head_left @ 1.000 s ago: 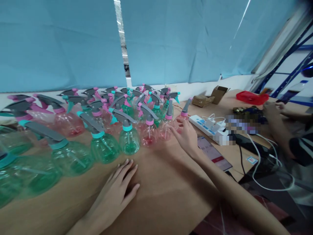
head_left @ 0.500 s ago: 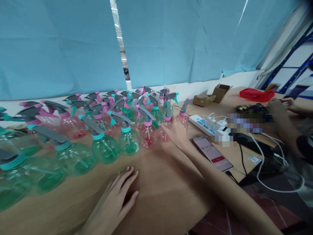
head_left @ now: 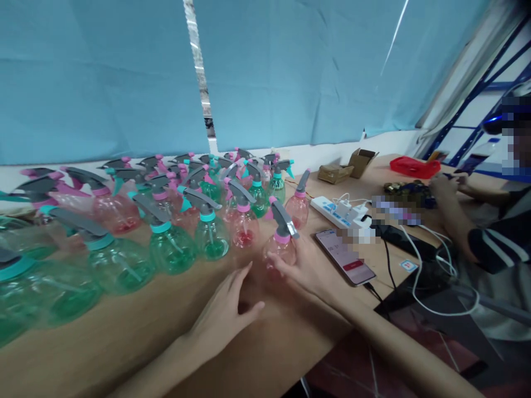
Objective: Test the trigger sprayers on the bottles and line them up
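Observation:
My right hand [head_left: 305, 268] is wrapped round the clear pink body of a spray bottle [head_left: 279, 249], which has a pink collar and a grey trigger head. To its left, my left hand [head_left: 226, 309] hovers low by the table with thumb and fingers apart, holding nothing. Just behind stands another pink spray bottle [head_left: 244, 224] with a little red at its base. A green spray bottle [head_left: 212, 237] with a turquoise collar is nearest my left fingertips. Further pink and green spray bottles [head_left: 172, 246] crowd the left and back of the table.
A phone [head_left: 346, 258] lies on the table [head_left: 265, 354] right of my right hand, before a white power strip [head_left: 336, 213] with plugs and cables. Farther back are a cardboard box [head_left: 362, 162] and a red tray [head_left: 415, 167]. Another person's arm [head_left: 452, 221] is at the right.
My right hand has brought the pink spray bottle out of the group, toward me. My left hand has moved right and up, nearer to it. The view has shifted slightly right.

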A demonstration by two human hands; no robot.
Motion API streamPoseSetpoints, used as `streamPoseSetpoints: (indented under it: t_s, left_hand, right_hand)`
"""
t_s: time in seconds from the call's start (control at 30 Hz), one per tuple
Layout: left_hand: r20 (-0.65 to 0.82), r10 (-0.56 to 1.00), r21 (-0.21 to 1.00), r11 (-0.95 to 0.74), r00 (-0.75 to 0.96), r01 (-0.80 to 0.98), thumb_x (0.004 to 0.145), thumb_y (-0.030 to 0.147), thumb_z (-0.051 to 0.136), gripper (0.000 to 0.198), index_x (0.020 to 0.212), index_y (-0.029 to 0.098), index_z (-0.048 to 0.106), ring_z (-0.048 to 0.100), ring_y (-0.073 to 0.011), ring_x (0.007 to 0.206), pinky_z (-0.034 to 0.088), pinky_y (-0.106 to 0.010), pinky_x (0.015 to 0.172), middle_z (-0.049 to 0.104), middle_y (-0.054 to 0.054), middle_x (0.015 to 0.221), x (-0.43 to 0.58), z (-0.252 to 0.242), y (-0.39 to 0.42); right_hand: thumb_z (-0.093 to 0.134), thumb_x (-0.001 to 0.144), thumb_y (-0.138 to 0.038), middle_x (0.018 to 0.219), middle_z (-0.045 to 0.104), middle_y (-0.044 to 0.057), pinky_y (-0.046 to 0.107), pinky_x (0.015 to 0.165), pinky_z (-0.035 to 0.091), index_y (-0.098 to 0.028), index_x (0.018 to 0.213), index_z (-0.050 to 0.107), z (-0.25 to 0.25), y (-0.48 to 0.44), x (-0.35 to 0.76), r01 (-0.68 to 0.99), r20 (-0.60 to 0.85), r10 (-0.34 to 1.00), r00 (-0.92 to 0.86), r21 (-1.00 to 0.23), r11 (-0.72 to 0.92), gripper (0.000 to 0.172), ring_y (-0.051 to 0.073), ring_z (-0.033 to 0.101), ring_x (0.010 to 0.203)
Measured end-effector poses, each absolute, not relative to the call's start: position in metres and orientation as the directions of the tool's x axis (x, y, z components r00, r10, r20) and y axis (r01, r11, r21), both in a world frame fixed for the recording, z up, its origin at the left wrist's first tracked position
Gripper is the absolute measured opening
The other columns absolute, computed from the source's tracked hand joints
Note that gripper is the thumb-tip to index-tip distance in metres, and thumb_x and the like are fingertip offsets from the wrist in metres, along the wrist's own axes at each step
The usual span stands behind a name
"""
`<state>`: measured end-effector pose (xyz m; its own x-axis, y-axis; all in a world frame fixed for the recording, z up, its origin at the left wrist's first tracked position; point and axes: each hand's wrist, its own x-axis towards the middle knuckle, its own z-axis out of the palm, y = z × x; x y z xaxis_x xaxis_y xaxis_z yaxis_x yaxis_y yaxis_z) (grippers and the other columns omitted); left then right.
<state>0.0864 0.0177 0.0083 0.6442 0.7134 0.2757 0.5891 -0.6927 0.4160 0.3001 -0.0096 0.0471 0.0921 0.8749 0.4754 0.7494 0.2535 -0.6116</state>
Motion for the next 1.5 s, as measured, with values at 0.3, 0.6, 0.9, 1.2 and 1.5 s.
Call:
streamPoseSetpoints:
  t_s: [0.3, 0.6, 0.9, 1.2, 1.5]
  left_hand:
    - [0.305, 0.699, 0.73, -0.608, 0.647, 0.312, 0.073, 0.032, 0.07, 0.089, 0.144, 0.027, 0.018, 0.044, -0.0297, 0.126, 0.038, -0.051, 0.101, 0.043, -0.011, 0.141, 0.083, 0.006, 0.014]
    - [0.277, 0.735, 0.736, -0.576, 0.619, 0.356, 0.069, 0.034, 0.071, 0.08, 0.138, 0.024, 0.032, 0.05, -0.0342, 0.118, 0.04, -0.056, 0.095, 0.051, -0.012, 0.131, 0.062, 0.008, 0.003]
    - [0.242, 0.737, 0.73, -0.567, 0.631, 0.381, 0.057, 0.034, 0.078, 0.078, 0.125, 0.019, 0.044, 0.051, -0.0367, 0.116, 0.039, -0.055, 0.095, 0.055, -0.014, 0.126, 0.058, 0.019, 0.004]
    - [0.255, 0.712, 0.604, -0.646, 0.654, 0.468, 0.065, 0.041, 0.075, 0.089, 0.138, 0.021, 0.028, 0.048, -0.0346, 0.119, 0.04, -0.053, 0.094, 0.051, -0.014, 0.13, 0.048, 0.009, 0.013]
    - [0.309, 0.652, 0.178, -0.754, 0.692, 0.632, 0.085, 0.046, 0.055, 0.058, 0.129, 0.008, 0.045, 0.044, -0.0335, 0.125, 0.036, -0.051, 0.101, 0.048, -0.019, 0.136, 0.035, -0.011, 0.021]
  right_hand:
    - [0.065, 0.075, -0.039, 0.094, 0.064, 0.005, 0.038, 0.078, 0.05, -0.021, 0.1, 0.055, 0.047, -0.035, 0.264, 0.648, 0.474, 0.874, -0.111, -0.632, 0.425, 0.032, 0.022, 0.061, 0.086]
    - [0.065, 0.074, -0.05, 0.09, 0.064, 0.003, 0.035, 0.066, 0.052, -0.023, 0.105, 0.054, 0.077, -0.028, 0.232, 0.482, 0.476, 0.879, -0.022, -0.765, 0.426, 0.043, 0.019, 0.061, 0.076]
    - [0.059, 0.079, -0.045, 0.089, 0.063, 0.004, 0.038, 0.073, 0.051, -0.022, 0.104, 0.056, 0.078, -0.009, 0.216, 0.394, 0.54, 0.841, -0.017, -0.77, 0.502, 0.034, 0.021, 0.059, 0.079]
    - [0.058, 0.08, -0.047, 0.086, 0.066, 0.003, 0.037, 0.074, 0.051, -0.027, 0.107, 0.06, 0.07, 0.001, 0.216, 0.323, 0.496, 0.868, -0.005, -0.821, 0.471, 0.034, 0.021, 0.062, 0.079]
    - [0.061, 0.077, -0.05, 0.075, 0.065, 0.001, 0.035, 0.073, 0.05, -0.026, 0.102, 0.064, 0.084, 0.022, 0.22, 0.375, 0.494, 0.868, 0.042, -0.813, 0.445, 0.034, 0.02, 0.061, 0.072]
